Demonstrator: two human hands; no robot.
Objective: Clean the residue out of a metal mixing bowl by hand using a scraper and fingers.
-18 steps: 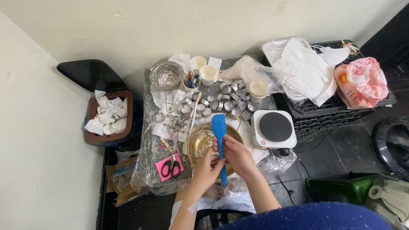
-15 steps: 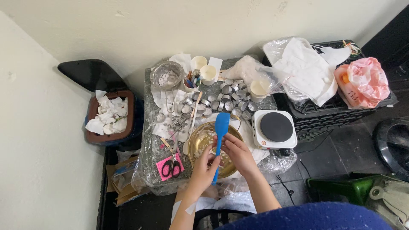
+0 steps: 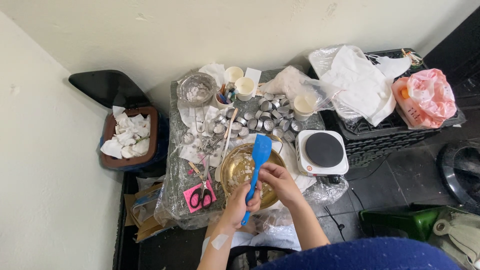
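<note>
Two hands work over a brass bowl [image 3: 235, 172] on the bench [image 3: 175, 200]. Far left stands a brown bin [image 3: 107, 162] of crumpled white paper; black scissors [image 3: 202, 195] lie on a pink card beside the bowl. The left hand [image 3: 243, 199] is clenched in a grip round the blue spatula [image 3: 258, 160] handle, blade up over the bowl. The right hand [image 3: 280, 181] closes on the shaft higher up. Right of them sits a white hotplate [image 3: 322, 152].
</note>
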